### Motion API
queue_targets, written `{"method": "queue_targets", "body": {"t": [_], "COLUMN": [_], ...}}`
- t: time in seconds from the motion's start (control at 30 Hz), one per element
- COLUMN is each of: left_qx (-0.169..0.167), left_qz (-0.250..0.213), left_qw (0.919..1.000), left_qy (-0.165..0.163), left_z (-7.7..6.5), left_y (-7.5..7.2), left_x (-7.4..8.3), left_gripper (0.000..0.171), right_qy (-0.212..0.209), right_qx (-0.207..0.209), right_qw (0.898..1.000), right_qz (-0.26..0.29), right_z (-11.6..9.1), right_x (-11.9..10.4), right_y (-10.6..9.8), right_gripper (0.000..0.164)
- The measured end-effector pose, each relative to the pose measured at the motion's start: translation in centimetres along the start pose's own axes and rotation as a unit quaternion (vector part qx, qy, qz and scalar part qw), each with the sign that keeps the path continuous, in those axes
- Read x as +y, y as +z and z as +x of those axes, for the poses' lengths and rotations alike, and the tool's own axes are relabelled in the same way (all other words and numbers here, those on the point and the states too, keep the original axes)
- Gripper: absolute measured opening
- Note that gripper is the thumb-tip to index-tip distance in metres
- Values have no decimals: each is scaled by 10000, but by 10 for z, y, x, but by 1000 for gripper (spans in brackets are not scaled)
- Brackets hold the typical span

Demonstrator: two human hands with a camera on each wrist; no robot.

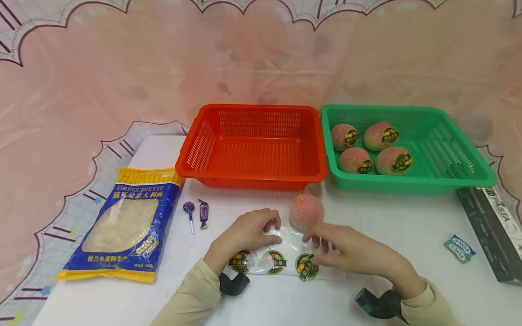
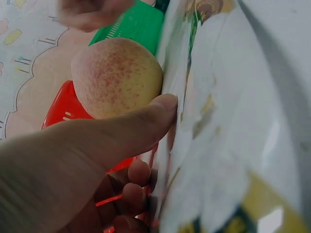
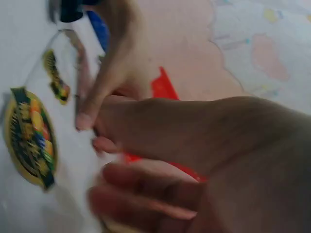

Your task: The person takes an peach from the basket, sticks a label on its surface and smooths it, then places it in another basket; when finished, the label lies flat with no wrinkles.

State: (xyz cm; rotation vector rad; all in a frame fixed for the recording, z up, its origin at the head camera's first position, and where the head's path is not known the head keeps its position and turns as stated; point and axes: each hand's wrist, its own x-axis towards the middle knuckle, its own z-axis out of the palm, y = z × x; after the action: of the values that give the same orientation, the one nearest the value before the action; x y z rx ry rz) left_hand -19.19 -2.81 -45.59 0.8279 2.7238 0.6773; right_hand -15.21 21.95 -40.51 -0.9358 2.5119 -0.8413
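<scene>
A clear sheet of round black-and-gold fruit stickers (image 1: 276,261) lies on the white table. My left hand (image 1: 248,228) pinches its far edge, the thumb (image 2: 163,109) on one face and curled fingers (image 2: 133,194) at the other. My right hand (image 1: 350,249) hovers over the sheet's right part, near a sticker (image 3: 31,138). Its fingers are loosely bent, blurred in the right wrist view, with nothing visible between them. Just beyond the sheet sits a pink peach (image 1: 306,212), with no sticker on the sides that show; neither hand grips it.
Behind stand a red basket (image 1: 250,178) and a green basket (image 1: 412,183) holding several stickered peaches (image 1: 393,161). On the left lie an orecchiette bag (image 1: 122,226), a lollipop (image 1: 189,208) and a wrapped candy (image 1: 203,214). Rightward are a green packet (image 1: 460,248) and a black pasta box (image 1: 491,235).
</scene>
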Motion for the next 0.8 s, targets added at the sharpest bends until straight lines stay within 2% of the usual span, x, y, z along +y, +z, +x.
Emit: {"method": "queue_targets", "body": {"t": [0.07,0.13,0.27,0.4,0.53,0.63,0.7,0.8], "left_qx": [40,80,121,194,692,1052,1130,1194], "left_qz": [28,-14,-64,-74,-349,-827,-1127,-1286], "left_qw": [10000,9999,9999,9997,9969,9906,9861,9823], "left_qy": [37,59,93,124,128,290,458,661], "left_z": [1,1,3,4,5,6,7,11], "left_y": [-2,-4,-7,-10,-15,-16,-16,-13], "left_x": [1,2,3,3,6,12,17,27], "left_gripper": [28,29,30,31,34,38,43,53], "right_qy": [190,417,403,56,-42,249,517,818], "right_qx": [-588,-881,-1057,-1093,-602,54,490,987], "right_qw": [9978,9941,9908,9932,9981,9992,9968,9911], "right_qz": [-224,-485,-739,-385,103,315,375,352], "right_z": [2,4,8,11,13,14,13,13], "right_x": [-1,0,6,11,17,19,20,20], "right_y": [8,14,17,9,0,-3,-4,-3], "right_gripper": [32,33,30,27,20,16,17,15]}}
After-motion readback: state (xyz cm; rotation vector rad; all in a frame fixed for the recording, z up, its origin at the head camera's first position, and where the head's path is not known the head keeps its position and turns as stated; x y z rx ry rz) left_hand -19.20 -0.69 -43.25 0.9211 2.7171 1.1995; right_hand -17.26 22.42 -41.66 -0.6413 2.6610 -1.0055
